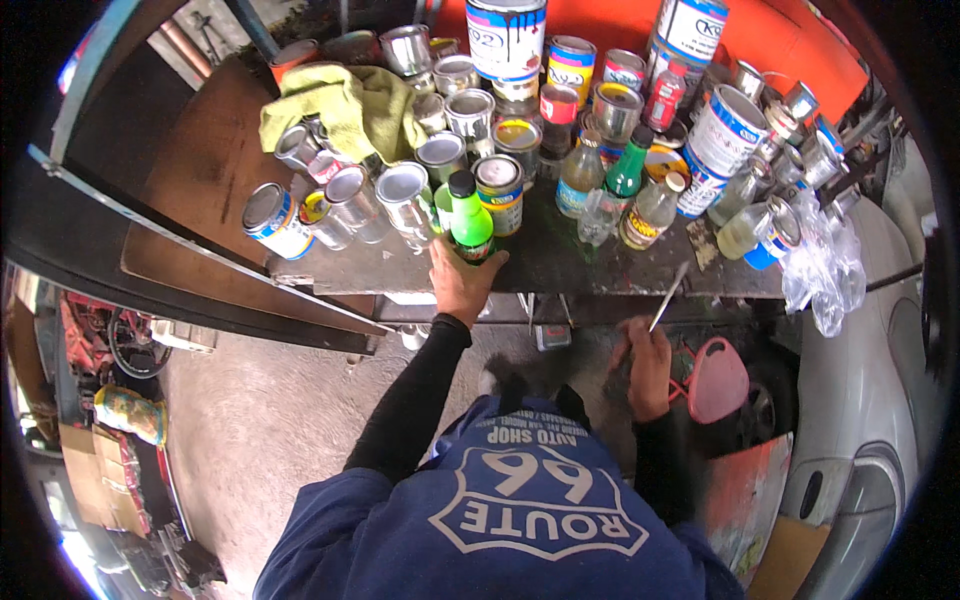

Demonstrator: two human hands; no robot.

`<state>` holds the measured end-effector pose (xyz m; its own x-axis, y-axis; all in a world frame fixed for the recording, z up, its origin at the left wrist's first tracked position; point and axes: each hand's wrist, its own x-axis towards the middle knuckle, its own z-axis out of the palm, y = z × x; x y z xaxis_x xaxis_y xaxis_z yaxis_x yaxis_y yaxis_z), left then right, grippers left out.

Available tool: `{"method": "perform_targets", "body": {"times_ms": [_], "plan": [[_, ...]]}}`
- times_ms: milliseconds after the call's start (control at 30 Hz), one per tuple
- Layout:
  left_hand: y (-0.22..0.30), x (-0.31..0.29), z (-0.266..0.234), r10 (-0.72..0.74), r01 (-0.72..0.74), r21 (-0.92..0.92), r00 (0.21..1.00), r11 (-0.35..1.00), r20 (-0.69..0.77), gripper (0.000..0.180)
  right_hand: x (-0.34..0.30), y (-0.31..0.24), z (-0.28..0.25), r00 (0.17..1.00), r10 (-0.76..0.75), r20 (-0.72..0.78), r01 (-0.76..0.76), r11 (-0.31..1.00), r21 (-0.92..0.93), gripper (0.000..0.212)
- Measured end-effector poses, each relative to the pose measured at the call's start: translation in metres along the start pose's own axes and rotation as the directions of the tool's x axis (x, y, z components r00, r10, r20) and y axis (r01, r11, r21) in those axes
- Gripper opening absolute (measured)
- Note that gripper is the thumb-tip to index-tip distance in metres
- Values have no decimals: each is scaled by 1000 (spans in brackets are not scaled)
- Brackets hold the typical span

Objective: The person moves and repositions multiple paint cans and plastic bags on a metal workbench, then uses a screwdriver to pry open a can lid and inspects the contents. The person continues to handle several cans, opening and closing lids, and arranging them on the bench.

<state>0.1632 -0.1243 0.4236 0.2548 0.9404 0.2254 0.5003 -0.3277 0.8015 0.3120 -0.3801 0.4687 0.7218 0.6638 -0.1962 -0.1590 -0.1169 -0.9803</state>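
Observation:
My left hand (pixel 464 278) is wrapped round the lower part of a bright green bottle (pixel 468 215) with a black cap. The bottle stands upright at the front of the bench, between open metal cans and a paint can (pixel 499 193) with a yellow and blue label. My right hand (pixel 648 360) is lower and to the right, in front of the bench edge. Its fingers close on a thin, pale mixing stick (pixel 669 297) whose tip points up toward the bench top. The fingers of this hand are slightly blurred.
Paint cans and glass bottles crowd the dark bench (pixel 560 262). A yellow-green cloth (pixel 345 105) drapes over cans at left; a clear plastic bag (pixel 822 265) hangs at the right end. A pink seat (pixel 720 380) stands below, beside a silver car (pixel 870 390).

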Motion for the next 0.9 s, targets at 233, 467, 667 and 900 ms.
{"method": "perform_targets", "body": {"times_ms": [233,467,667,900], "plan": [[12,-9,-21,90,-72,-199,993,977,82,65,20,-1,-2,922,-235,309,374,746,-551,21],[32,-35,-6,180,-92,-249,916,964,360,75,54,-19,-2,951,-243,193,308,818,-485,35],[45,-4,71,215,-169,-200,948,965,236,71,52,-20,-3,963,-262,55,260,866,-427,36],[51,5,66,232,-144,-280,921,949,314,82,35,-29,11,975,-221,19,217,931,-292,39]]}}
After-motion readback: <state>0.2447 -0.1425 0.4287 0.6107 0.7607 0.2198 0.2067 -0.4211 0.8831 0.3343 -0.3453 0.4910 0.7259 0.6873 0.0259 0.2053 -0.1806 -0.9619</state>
